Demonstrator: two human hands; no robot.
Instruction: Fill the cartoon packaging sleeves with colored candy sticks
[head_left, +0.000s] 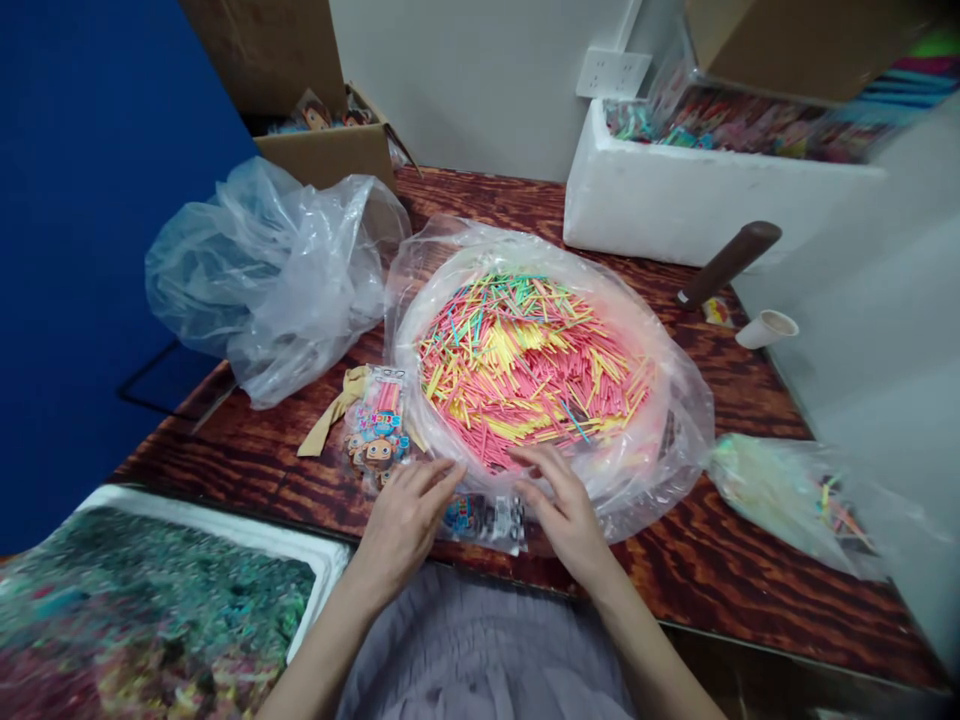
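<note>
A wide round container lined with a clear plastic bag (686, 400) holds a heap of thin pink, yellow and green sticks (525, 370). At its near rim, my left hand (411, 510) is on the left with its fingers bent toward the liner; whether they pinch anything I cannot make out. My right hand (561, 505) is at the same rim, thumb and fingers apart, fingertips by the nearest pink sticks. Between and below the hands lies a small printed packet (484, 522). More printed packets (379, 440) lie left of the container, one with pink sticks inside, beside a tan strip (334, 410).
Crumpled clear plastic (292, 270) and a cardboard box (322, 155) stand at the back left. A white foam box (660, 200), a brown cylinder (731, 265), a paper cup (766, 329) and a plastic bag (795, 500) are on the right. A foam box (326, 560) of packets sits front left.
</note>
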